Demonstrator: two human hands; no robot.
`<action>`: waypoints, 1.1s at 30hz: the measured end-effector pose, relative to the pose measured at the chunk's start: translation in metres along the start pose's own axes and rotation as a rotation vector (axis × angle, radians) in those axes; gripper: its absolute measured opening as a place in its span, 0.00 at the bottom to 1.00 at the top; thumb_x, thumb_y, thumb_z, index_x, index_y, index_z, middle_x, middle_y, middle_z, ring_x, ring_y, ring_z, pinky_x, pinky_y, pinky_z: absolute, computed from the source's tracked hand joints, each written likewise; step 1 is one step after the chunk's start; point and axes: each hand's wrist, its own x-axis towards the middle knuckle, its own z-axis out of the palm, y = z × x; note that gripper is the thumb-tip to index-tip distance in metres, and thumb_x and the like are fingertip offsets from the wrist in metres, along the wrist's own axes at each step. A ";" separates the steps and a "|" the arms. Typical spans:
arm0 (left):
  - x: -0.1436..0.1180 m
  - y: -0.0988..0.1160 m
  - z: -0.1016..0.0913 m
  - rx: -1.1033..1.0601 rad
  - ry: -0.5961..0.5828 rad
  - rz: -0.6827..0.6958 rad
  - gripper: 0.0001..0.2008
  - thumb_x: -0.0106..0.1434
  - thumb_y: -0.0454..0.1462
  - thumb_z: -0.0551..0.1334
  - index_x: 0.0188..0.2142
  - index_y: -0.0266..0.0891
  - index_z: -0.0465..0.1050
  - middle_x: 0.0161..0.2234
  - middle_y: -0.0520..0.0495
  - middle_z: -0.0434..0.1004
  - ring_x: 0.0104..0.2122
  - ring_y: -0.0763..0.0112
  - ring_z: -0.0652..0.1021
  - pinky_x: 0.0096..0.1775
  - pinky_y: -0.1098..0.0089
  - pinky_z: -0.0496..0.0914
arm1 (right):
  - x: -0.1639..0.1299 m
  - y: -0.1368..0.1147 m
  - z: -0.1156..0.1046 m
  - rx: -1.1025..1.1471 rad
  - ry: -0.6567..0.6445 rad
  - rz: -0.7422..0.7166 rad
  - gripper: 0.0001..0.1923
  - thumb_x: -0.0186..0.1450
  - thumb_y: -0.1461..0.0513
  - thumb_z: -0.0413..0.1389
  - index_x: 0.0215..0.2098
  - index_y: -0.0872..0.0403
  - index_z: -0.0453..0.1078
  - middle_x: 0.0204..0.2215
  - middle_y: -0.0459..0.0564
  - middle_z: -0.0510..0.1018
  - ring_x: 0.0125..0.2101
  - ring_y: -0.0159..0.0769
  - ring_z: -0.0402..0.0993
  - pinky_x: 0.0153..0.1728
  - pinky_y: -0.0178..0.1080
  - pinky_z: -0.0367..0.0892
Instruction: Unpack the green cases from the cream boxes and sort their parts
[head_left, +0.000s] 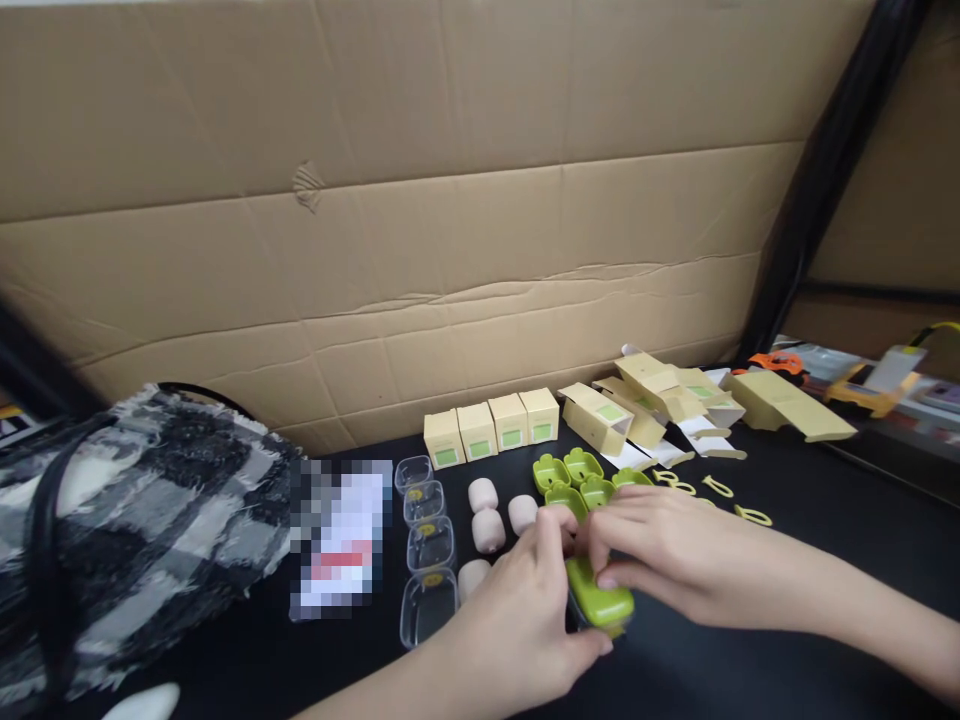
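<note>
My left hand [521, 610] is closed around a small clear container with a glossy green lid [600, 592], its thumb along the near side. My right hand [664, 545] has its fingers bent and pressed on the far end of that lid; the fingertips are partly hidden. Just beyond my hands are several green plastic lids [583, 465], turned up and hollow. Left of them lie several pale pink rounded pieces [488, 530], one partly behind my left hand. A column of clear plastic cups [430, 545] stands farther left. Light green loops [718, 487] lie beyond my right wrist.
Small yellow boxes [476, 432] stand in a row by the cardboard wall [420, 230]. Opened yellow boxes [660, 385] are heaped at the back right. A black-and-white checked bag [187, 530] and a blurred-out packet [341, 545] lie left on the black tabletop [765, 665].
</note>
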 end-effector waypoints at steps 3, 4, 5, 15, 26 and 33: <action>0.000 -0.002 0.003 -0.019 0.022 -0.013 0.30 0.52 0.36 0.66 0.51 0.40 0.54 0.50 0.39 0.70 0.48 0.53 0.72 0.47 0.58 0.66 | -0.005 0.005 -0.011 0.080 0.089 0.048 0.05 0.68 0.65 0.47 0.36 0.50 0.63 0.27 0.45 0.76 0.25 0.34 0.74 0.25 0.35 0.69; 0.000 -0.002 0.004 -0.004 0.017 -0.032 0.32 0.53 0.37 0.66 0.54 0.38 0.52 0.50 0.37 0.69 0.48 0.52 0.72 0.47 0.57 0.66 | -0.008 0.006 -0.016 0.120 0.157 0.066 0.05 0.68 0.64 0.47 0.37 0.50 0.63 0.28 0.46 0.77 0.26 0.34 0.75 0.25 0.34 0.70; -0.001 -0.001 0.004 0.025 0.005 -0.045 0.33 0.53 0.38 0.65 0.55 0.37 0.52 0.50 0.36 0.69 0.48 0.51 0.72 0.47 0.56 0.66 | -0.010 0.008 -0.020 0.157 0.242 0.080 0.04 0.68 0.63 0.48 0.37 0.49 0.63 0.30 0.46 0.77 0.28 0.34 0.76 0.26 0.34 0.72; -0.022 0.014 -0.023 0.668 -0.360 0.056 0.21 0.50 0.34 0.67 0.45 0.37 0.72 0.41 0.38 0.70 0.40 0.52 0.72 0.38 0.58 0.69 | -0.006 0.021 -0.019 0.249 0.596 0.113 0.01 0.66 0.60 0.53 0.36 0.49 0.64 0.33 0.48 0.77 0.38 0.39 0.78 0.32 0.36 0.75; -0.013 0.026 -0.051 -0.340 -0.162 -0.082 0.30 0.56 0.44 0.65 0.56 0.40 0.61 0.42 0.42 0.71 0.38 0.63 0.74 0.39 0.64 0.68 | 0.006 0.004 0.016 0.486 0.695 0.016 0.05 0.69 0.65 0.47 0.40 0.47 0.57 0.41 0.50 0.76 0.43 0.36 0.74 0.39 0.38 0.74; 0.010 0.008 -0.031 -1.031 -0.198 -0.146 0.19 0.54 0.37 0.68 0.41 0.38 0.61 0.31 0.50 0.72 0.28 0.75 0.75 0.33 0.70 0.69 | 0.004 -0.006 0.021 0.297 0.652 -0.080 0.11 0.67 0.64 0.51 0.48 0.49 0.60 0.46 0.53 0.72 0.48 0.36 0.70 0.47 0.39 0.70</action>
